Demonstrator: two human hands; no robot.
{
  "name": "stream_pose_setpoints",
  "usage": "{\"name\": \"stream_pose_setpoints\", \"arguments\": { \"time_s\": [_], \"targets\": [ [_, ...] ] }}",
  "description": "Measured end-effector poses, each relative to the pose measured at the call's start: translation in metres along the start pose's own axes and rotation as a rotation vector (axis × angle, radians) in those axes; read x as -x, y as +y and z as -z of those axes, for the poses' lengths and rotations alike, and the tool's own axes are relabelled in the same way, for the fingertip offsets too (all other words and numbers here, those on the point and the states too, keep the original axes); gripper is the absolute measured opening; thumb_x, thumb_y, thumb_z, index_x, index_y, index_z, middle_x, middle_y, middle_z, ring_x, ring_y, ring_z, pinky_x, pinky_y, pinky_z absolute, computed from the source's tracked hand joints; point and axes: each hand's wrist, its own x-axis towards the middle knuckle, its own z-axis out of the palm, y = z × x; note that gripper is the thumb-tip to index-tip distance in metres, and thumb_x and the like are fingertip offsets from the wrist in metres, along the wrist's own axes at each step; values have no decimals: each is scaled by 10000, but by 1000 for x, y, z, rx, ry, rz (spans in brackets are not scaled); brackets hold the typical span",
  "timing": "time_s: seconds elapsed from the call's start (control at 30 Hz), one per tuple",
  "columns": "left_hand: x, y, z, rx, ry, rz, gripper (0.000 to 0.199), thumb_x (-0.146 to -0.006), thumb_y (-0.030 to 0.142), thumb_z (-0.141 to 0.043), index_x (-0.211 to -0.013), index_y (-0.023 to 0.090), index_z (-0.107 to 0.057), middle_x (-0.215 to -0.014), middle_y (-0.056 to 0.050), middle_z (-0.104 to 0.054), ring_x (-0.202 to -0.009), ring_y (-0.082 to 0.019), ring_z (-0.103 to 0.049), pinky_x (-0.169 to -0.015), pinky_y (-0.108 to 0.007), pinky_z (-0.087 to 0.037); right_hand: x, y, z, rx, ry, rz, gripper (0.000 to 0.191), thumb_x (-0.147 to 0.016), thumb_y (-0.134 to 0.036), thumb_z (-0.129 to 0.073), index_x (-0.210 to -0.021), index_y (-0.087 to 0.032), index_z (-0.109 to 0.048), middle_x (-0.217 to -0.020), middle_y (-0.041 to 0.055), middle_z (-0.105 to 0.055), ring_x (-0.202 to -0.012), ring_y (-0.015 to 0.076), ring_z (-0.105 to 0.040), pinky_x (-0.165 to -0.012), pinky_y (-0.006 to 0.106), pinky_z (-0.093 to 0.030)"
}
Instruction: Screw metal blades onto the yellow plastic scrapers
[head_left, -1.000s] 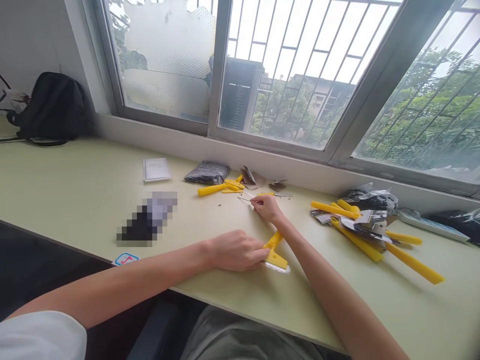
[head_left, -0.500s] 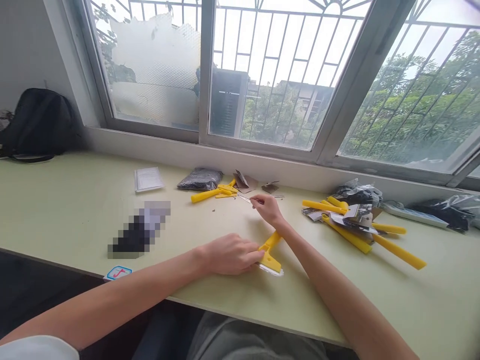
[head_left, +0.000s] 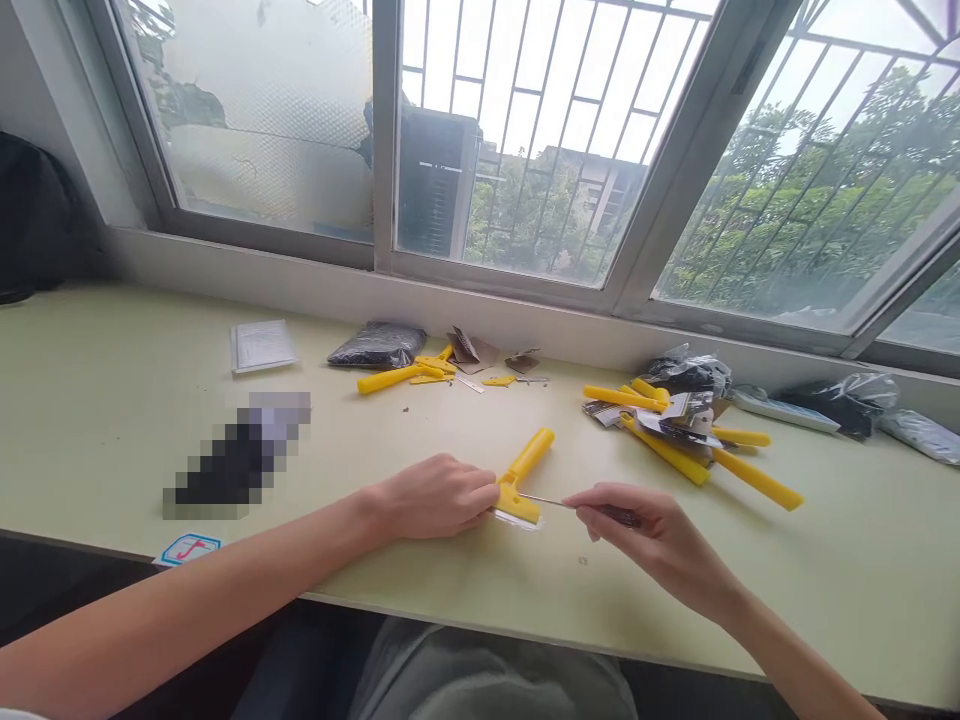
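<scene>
A yellow scraper (head_left: 525, 465) lies near the table's front edge, its handle pointing away and its pale blade edge toward me. Closed on the left side of its head is my left hand (head_left: 435, 497), pressing it to the tabletop. My right hand (head_left: 637, 520) grips a screwdriver (head_left: 544, 499) with a thin metal shaft and a dark handle mostly hidden in the fingers. The shaft's tip reaches the scraper near the neck; whether it sits in a screw is too small to tell.
Behind lie another yellow scraper (head_left: 390, 379), a loose yellow part (head_left: 499, 381), cardboard scraps and a dark plastic-wrapped packet (head_left: 379, 345). Several yellow scrapers (head_left: 675, 460) are piled at the right. A white flat box (head_left: 262, 346) and a blurred patch (head_left: 240, 455) are at the left.
My right hand has come back from the rear parts toward me and right, now holding the screwdriver against the scraper. My left hand still holds the scraper. The view has shifted slightly.
</scene>
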Motion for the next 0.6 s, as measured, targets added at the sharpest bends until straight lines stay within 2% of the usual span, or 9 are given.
{"name": "stream_pose_setpoints", "arguments": {
  "time_s": [0.1, 0.23, 0.33, 0.4, 0.47, 0.53, 0.6],
  "targets": [
    [0, 1, 3, -18, -16, -15, 70, -972, 147, -475, -964, 183, -535, -824, -15, -632, -682, -140, -633, -540, -256, -428, -2, 5, -14, -13, 34, -1, 321, -926, -490, -630, -1023, -222, -779, -731, 37, -657, -683, 172, -590, -597, 270, -467],
    [1, 0, 6, -15, -8, -13, 171, -975, 114, -438, -1069, 176, -567, -840, -16, -650, -671, -132, -643, -578, -237, -473, -10, -2, -39, -5, 312, -45, 308, -959, -484, -576, -1015, -213, -711, -751, 23, -616, -660, 153, -530, -569, 262, -411],
    [2, -2, 7, 39, 7, 4, 195, -989, 144, -424, -1059, 184, -602, -903, -34, -677, -703, -120, -662, -634, -213, -506, 0, -9, -49, -86, 469, -24, 316, -961, -516, -559, -968, -212, -645, -681, -4, -511, -577, 135, -415, -500, 265, -318],
    [2, -5, 7, 77, 21, 6, 221, -1001, 178, -412, -1041, 192, -628, -943, -43, -691, -731, -118, -679, -661, -202, -520, 23, -6, -47, -150, 584, 17, 349, -961, -554, -539, -873, -221, -592, -639, -19, -426, -551, 133, -347, -502, 278, -295],
    [2, -7, 7, 81, 23, 20, 242, -1012, 216, -409, -1023, 201, -651, -971, -46, -706, -741, -127, -695, -664, -211, -531, 62, 5, -36, -160, 634, 47, 420, -966, -585, -504, -733, -235, -499, -612, -27, -343, -544, 137, -300, -517, 298, -292],
    [3, -10, 6, 88, 60, 17, 243, -1015, 249, -423, -1018, 216, -664, -958, -35, -719, -718, -130, -703, -641, -214, -532, 107, 25, -18, -85, 558, 7, 433, -961, -570, -519, -687, -240, -460, -603, -32, -289, -542, 142, -272, -515, 305, -268],
    [4, -12, 4, 85, 117, 3, 210, -1006, 267, -460, -1010, 229, -667, -954, -16, -733, -711, -131, -712, -628, -213, -530, 148, 52, 5, 70, 483, -133, 428, -973, -506, -535, -656, -232, -446, -596, -30, -295, -546, 140, -272, -515, 303, -250]
  ]
}}
